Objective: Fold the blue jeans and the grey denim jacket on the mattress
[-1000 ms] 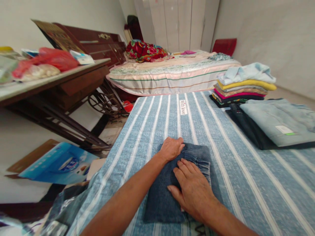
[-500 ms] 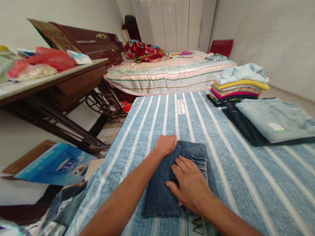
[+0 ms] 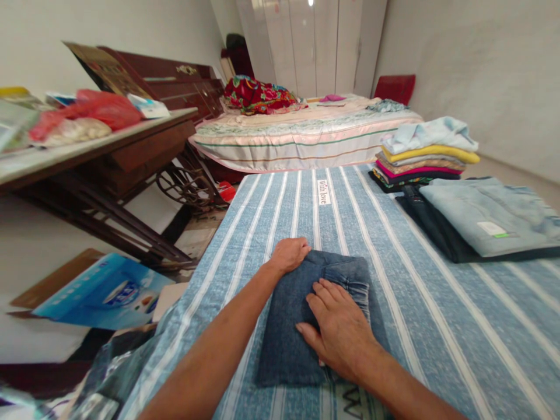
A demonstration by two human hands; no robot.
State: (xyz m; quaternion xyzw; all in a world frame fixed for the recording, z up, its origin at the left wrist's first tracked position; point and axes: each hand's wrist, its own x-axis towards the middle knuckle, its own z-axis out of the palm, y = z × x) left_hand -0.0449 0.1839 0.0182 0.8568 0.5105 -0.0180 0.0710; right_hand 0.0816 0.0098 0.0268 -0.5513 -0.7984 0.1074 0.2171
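Note:
A folded pair of dark blue jeans lies on the blue striped bedsheet in front of me. My right hand lies flat on top of the jeans, fingers stretched out and pressing down. My left hand rests at the far left corner of the jeans, its fingers curled over the edge of the fold.
A stack of folded clothes and folded light blue jeans over dark trousers sit at the right. A sewing-machine table with bags stands at the left. A second bed lies beyond. A blue package rests on the floor.
My left hand has slid a little to the left along the jeans' far edge. My right hand stays flat on the jeans.

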